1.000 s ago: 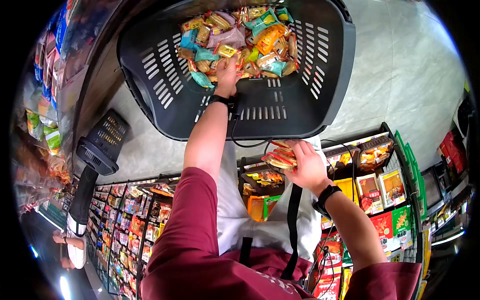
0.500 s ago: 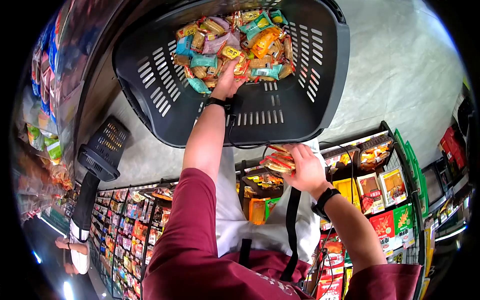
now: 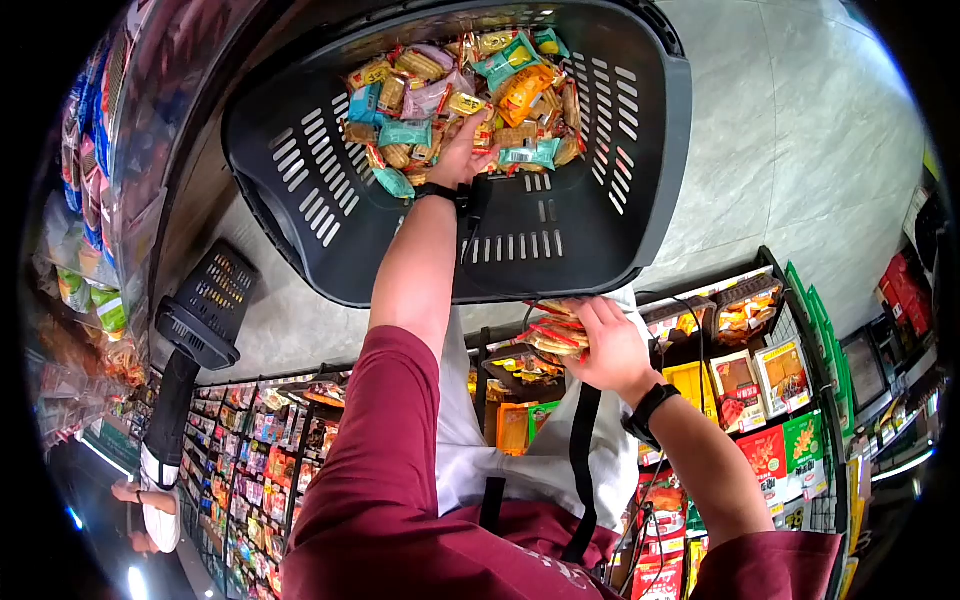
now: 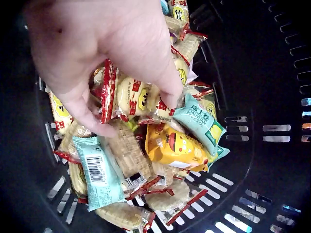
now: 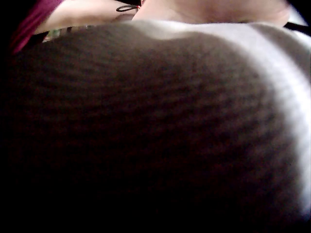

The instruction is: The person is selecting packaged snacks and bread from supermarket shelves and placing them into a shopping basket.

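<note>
My left hand (image 3: pixel 462 158) reaches into the dark grey shopping basket (image 3: pixel 400 262), onto a pile of wrapped snacks. In the left wrist view, the thumb and fingers of this hand (image 4: pixel 104 48) curl around cream-yellow snack packets (image 4: pixel 132 97) with red edges. A teal packet (image 4: pixel 99 172) lies by the thumb, and an orange packet (image 4: pixel 175 148) sits below the fingers. Outside the basket, near its front rim, my right hand (image 3: pixel 612 345) grips a small stack of clear snack packets (image 3: pixel 560 333) with red edges. The right wrist view shows mostly pale trouser cloth (image 5: pixel 209 31), and the packets are hidden there.
Racks of bagged snacks (image 3: pixel 265 430) stand at the lower left, with shelf boxes (image 3: pixel 745 310) at the right. A second dark basket (image 3: pixel 210 300) is on the floor at the left, near a person (image 3: pixel 155 505). Black cables (image 3: pixel 650 525) hang by my right arm.
The basket has shifted slightly left and down in the head view. My left hand stays among the packets, its thumb now further right. The right hand has dropped slightly, still holding its stack.
</note>
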A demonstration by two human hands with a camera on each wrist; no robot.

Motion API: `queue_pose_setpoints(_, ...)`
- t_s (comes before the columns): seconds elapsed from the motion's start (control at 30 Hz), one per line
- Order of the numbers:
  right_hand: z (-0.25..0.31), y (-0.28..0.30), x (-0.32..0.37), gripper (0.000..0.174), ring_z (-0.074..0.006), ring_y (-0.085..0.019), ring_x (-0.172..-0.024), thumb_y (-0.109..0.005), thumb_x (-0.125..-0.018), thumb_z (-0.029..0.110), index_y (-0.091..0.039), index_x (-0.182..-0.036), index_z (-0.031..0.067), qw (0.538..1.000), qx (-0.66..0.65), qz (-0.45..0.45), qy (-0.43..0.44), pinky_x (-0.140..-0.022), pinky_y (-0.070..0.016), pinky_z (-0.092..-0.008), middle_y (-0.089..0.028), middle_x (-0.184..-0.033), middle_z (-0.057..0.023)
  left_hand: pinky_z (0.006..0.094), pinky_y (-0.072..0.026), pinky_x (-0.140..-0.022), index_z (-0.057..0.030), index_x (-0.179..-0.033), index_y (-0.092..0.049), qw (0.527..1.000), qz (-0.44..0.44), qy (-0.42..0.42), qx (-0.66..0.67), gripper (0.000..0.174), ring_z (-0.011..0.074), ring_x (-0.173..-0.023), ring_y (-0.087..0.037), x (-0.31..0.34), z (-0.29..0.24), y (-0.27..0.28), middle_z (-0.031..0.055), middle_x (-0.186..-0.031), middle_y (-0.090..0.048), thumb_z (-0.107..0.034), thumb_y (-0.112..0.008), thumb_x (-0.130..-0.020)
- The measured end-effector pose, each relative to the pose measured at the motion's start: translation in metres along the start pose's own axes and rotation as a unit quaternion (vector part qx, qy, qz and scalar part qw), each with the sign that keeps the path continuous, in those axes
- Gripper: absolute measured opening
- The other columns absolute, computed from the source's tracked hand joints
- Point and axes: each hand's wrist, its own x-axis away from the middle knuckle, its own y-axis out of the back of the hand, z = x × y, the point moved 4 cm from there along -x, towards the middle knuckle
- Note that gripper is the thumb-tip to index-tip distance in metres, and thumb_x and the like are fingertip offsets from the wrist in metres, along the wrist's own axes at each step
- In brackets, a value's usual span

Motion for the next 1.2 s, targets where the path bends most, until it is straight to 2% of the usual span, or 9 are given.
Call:
queue_pose_setpoints(0.17,0.000,0.000,0.000,0.066,-0.0363,-0.060,-0.112,-0.083,-0.069,0.024,-0.059,-0.129,0.0078,1.000,-0.002,-0.012,0.004,-0.096,-0.0522,-0.0443,-0.061,-0.113,-0.0139,0.0334,-0.0591,-0.076,-0.0152,-0.128,-0.054,0.993,-0.098,-0.064,-0.035,0.056,0.0216,-0.109,-0.058,0.004,0.003,0.001,0.0015,-0.131,-0.054,-0.034,-0.086,-0.085)
queue_pose_setpoints(0.47,-0.001,-0.001,0.000,0.062,-0.0359,-0.059,-0.111,-0.079,-0.071,0.024,-0.059,-0.127,0.0069,1.000,0.011,-0.007,0.006,-0.094,-0.0528,-0.0442,-0.060,-0.111,-0.0140,0.0303,-0.0547,-0.067,-0.0107,-0.110,-0.056,0.982,-0.104,-0.155,0.004,0.039,0.0145,-0.097,-0.061,0.021,0.012,-0.007,0.0034,-0.117,-0.062,-0.029,-0.082,-0.088)
queue_pose_setpoints(0.57,-0.001,0.000,0.000,0.062,-0.0358,-0.060,-0.111,-0.079,-0.070,0.024,-0.060,-0.126,0.0067,1.000,0.013,-0.016,0.012,-0.094,-0.0531,-0.0443,-0.060,-0.111,-0.0141,0.0357,-0.0569,-0.081,-0.0131,-0.116,-0.062,0.985,-0.096,-0.140,0.012,0.036,0.0137,-0.111,-0.054,0.022,0.015,0.000,0.0000,-0.119,-0.058,-0.032,-0.080,-0.091)
queue_pose_setpoints(0.67,-0.004,-0.002,0.000,0.067,-0.0390,-0.060,-0.113,-0.079,-0.069,0.019,-0.058,-0.130,0.0037,1.000,0.010,0.011,-0.007,-0.098,-0.0520,-0.0454,-0.062,-0.116,-0.0172,0.0336,-0.0555,-0.084,-0.0129,-0.122,-0.062,0.982,-0.135,-0.128,0.016,0.037,0.0131,-0.112,-0.055,0.037,0.014,0.002,0.0000,-0.122,-0.060,-0.032,-0.076,-0.094)
queue_pose_setpoints(0.77,-0.003,-0.001,-0.001,0.067,-0.0395,-0.059,-0.114,-0.079,-0.069,0.018,-0.057,-0.131,0.0031,1.000,-0.003,0.002,-0.001,-0.098,-0.0516,-0.0457,-0.062,-0.116,-0.0177,0.0307,-0.0543,-0.084,-0.0075,-0.113,-0.060,0.984,-0.108,-0.141,0.014,0.040,0.0147,-0.102,-0.061,0.037,0.016,0.013,0.0046,-0.111,-0.063,-0.034,-0.080,-0.090)
queue_pose_setpoints(0.8,-0.002,-0.001,-0.001,0.068,-0.0400,-0.059,-0.114,-0.079,-0.069,0.018,-0.057,-0.131,0.0030,1.000,-0.005,0.005,-0.003,-0.099,-0.0512,-0.0459,-0.062,-0.116,-0.0181,0.0290,-0.0543,-0.086,-0.0057,-0.118,-0.061,0.985,-0.108,-0.134,-0.011,0.043,0.0149,-0.105,-0.061,0.036,0.014,0.018,0.0056,-0.113,-0.063,-0.035,-0.079,-0.091)
queue_pose_setpoints(1.03,0.000,-0.002,-0.001,0.068,-0.0402,-0.060,-0.111,-0.078,-0.069,0.018,-0.057,-0.131,0.0031,1.000,0.006,-0.007,-0.002,-0.097,-0.0514,-0.0465,-0.062,-0.113,-0.0179,0.0347,-0.0568,-0.089,-0.0070,-0.123,-0.061,0.989,-0.068,-0.127,0.043,0.042,0.0196,-0.107,-0.064,0.030,0.012,0.025,0.0062,-0.120,-0.064,-0.035,-0.074,-0.094)
queue_pose_setpoints(1.1,0.001,-0.004,-0.002,0.068,-0.0398,-0.060,-0.110,-0.077,-0.069,0.018,-0.056,-0.131,0.0031,1.000,0.009,-0.007,-0.003,-0.096,-0.0518,-0.0466,-0.062,-0.111,-0.0172,0.0386,-0.0585,-0.088,-0.0094,-0.122,-0.062,0.987,-0.007,-0.135,0.089,0.036,0.0204,-0.107,-0.064,0.024,0.012,0.022,0.0056,-0.121,-0.064,-0.032,-0.072,-0.096)
queue_pose_setpoints(1.2,0.000,-0.004,-0.002,0.067,-0.0391,-0.060,-0.111,-0.078,-0.069,0.019,-0.057,-0.131,0.0036,1.000,0.004,-0.009,-0.009,-0.096,-0.0522,-0.0458,-0.062,-0.113,-0.0166,0.0394,-0.0595,-0.084,-0.0110,-0.123,-0.061,0.988,-0.034,-0.128,0.079,0.035,0.0194,-0.106,-0.064,0.035,0.010,0.000,0.0056,-0.119,-0.064,-0.032,-0.072,-0.096)
